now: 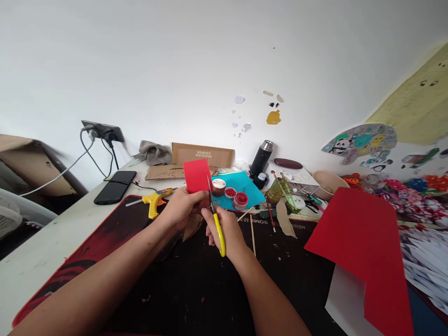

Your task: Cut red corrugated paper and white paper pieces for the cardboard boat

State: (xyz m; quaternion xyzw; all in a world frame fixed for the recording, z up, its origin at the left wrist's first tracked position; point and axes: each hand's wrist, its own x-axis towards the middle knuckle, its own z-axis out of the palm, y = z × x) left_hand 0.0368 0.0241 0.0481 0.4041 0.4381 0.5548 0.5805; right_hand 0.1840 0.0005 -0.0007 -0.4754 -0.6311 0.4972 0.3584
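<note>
A piece of red corrugated paper (pixel 196 175) is pinched at its lower edge by my left hand (pixel 185 205). My right hand (pixel 226 231) is closed round the yellow-handled scissors (pixel 219 235). Their blades point up and away, along the right edge of the red paper. Whether the blades are parted or closed on the paper is hard to make out. Both hands are close together above the dark desk mat (pixel 196 289). Behind them a blue sheet (pixel 257 190) bears open jars of red paint (pixel 240 199).
A yellow glue gun (pixel 153 204) and a phone (pixel 115 187) lie to the left. Behind stand a black thermos (pixel 262 157) and a flattened cardboard box (pixel 203 155). Paintbrushes (pixel 287 191) rest in a jar. A large red sheet (pixel 364 242) lies at right.
</note>
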